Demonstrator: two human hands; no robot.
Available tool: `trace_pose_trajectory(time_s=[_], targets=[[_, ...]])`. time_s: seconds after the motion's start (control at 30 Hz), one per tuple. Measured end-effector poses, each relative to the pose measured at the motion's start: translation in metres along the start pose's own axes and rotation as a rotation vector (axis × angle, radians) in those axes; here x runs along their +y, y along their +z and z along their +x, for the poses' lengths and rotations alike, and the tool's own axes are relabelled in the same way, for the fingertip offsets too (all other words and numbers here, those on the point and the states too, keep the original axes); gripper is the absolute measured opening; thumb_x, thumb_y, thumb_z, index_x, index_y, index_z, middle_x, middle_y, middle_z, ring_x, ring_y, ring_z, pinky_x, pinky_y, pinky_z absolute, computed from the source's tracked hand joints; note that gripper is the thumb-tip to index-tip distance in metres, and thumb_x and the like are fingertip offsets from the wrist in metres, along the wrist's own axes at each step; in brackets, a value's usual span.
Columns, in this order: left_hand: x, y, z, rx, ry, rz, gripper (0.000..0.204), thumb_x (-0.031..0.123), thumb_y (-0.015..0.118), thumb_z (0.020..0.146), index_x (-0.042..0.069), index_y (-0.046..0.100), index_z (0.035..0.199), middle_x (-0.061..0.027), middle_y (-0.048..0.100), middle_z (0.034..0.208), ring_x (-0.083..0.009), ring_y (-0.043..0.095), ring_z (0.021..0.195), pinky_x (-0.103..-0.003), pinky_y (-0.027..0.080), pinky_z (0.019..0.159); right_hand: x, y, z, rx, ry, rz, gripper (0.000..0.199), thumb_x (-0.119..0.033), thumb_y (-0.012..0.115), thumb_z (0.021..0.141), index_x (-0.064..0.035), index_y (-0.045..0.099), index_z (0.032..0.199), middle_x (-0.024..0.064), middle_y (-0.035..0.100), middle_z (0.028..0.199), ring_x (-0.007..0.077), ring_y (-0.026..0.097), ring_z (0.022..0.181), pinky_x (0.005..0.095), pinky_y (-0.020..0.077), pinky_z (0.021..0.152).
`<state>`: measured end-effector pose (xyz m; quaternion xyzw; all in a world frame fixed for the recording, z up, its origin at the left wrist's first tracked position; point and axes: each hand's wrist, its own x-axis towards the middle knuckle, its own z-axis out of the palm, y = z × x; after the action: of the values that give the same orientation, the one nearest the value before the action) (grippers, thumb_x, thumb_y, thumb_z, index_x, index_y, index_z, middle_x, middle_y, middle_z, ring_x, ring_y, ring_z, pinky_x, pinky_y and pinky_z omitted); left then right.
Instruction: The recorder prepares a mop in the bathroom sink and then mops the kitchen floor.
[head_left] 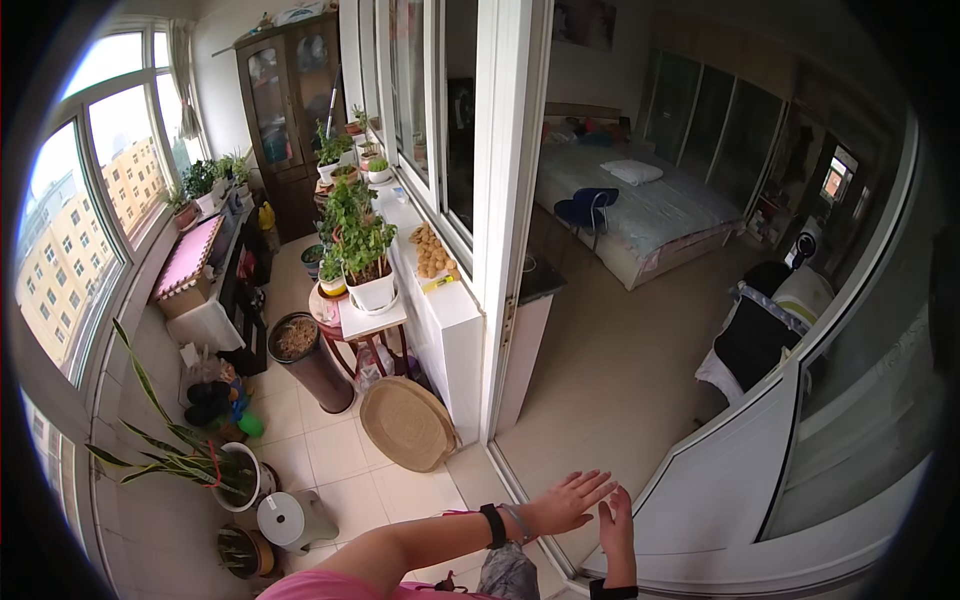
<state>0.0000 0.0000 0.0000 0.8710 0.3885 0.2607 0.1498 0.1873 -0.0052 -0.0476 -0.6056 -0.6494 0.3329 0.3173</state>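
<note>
My left hand (570, 502) reaches across from the lower left, palm down, its fingers stretched out and holding nothing. A black band (493, 526) circles that wrist, with a thin bracelet beside it. Just to its right, my right hand (619, 525) is raised with its fingers pointing up, also with nothing visible in it. The fingertips of the two hands come close together; I cannot tell whether they touch. Both hands are in front of the open doorway, above the sliding door track (530, 510).
A white door panel (700, 500) stands at right; beyond it lie a bed (650, 200), a blue chair (587, 208) and a covered stroller-like item (750, 345). On the balcony are a round woven mat (408, 424), a tall bin (325, 375), potted plants (370, 290) and a white cylinder (297, 521).
</note>
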Motion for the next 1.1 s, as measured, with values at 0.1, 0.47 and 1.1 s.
trace_pose_trajectory(time_s=[0.1, 0.47, 1.1], targets=[[-0.033, -0.004, 0.041, -0.163, -0.062, 0.062, 0.079, 0.020, 0.061, 0.083, 0.007, 0.013, 0.145, -0.0165, 0.028, 0.146, -0.0320, 0.031, 0.133, -0.043, 0.025, 0.110, 0.011, -0.001, 0.039, -0.034, 0.085, 0.070, 0.069, -0.018, 0.060, 0.088, -0.0027, 0.019, 0.141, 0.0224, 0.058, 0.113, 0.0328, 0.059, 0.104, 0.0404, 0.0470, 0.087], [-0.144, 0.002, 0.230, -0.416, -0.089, 0.077, 0.062, 0.019, 0.060, 0.082, 0.007, 0.034, 0.138, -0.0150, 0.020, 0.148, -0.0336, 0.028, 0.134, -0.044, 0.040, 0.101, 0.058, -0.099, 0.202, -0.196, 0.232, 0.018, 0.065, -0.024, 0.057, 0.091, -0.0021, 0.023, 0.141, 0.0119, 0.065, 0.102, 0.0235, 0.061, 0.094, 0.0340, 0.0442, 0.090], [-0.456, -0.001, 0.601, 0.028, -0.508, -0.358, 0.083, 0.014, 0.057, 0.082, 0.009, 0.006, 0.147, -0.0251, 0.029, 0.142, -0.0416, 0.046, 0.118, -0.043, 0.042, 0.096, 0.112, -0.154, 0.709, -0.182, 0.356, -0.027, 0.085, -0.017, 0.062, 0.084, 0.0006, 0.005, 0.145, 0.0130, 0.062, 0.099, 0.0196, 0.058, 0.089, 0.0301, 0.0460, 0.082]])
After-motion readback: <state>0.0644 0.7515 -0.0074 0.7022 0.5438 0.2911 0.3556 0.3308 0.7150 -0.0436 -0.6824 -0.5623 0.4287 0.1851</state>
